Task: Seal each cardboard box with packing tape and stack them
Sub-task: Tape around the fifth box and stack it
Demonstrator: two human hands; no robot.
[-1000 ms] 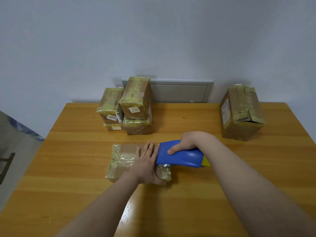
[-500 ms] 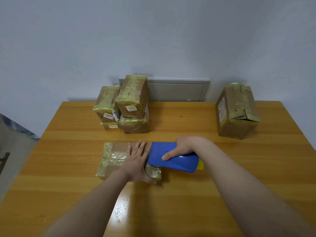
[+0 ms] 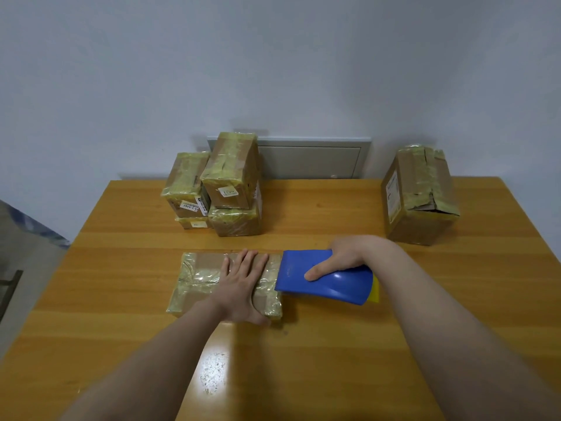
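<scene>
Blue plastic fills the right hand: its thumb lies across the top of the tape dispenser. The other fingers curl over the far edge, hidden behind the shell. The dispenser's left end meets the right edge of the flat cardboard box. Whether tape runs between them cannot be made out. A yellow part peeps out at the dispenser's right end, mostly covered.

The left hand lies palm down on the right half of that box. Its fingers are straight and close together, pointing to the far side, holding nothing, only pressing. The hand hides the middle of the box top.

The box lies flat near the middle of the wooden table, wrapped in glossy yellowish tape. Both forearms are cut off by the near edge of the view, and a patch of glare sits on the wood between them.

At the far left of the table stands a stack of four taped boxes, two on two. The lower left one is mostly hidden, and the labels are too small to read. A larger box stands alone at the far right, well apart, with crumpled tape along its top. Behind the table a grey panel is set in the wall, its left end hidden by the stack.
</scene>
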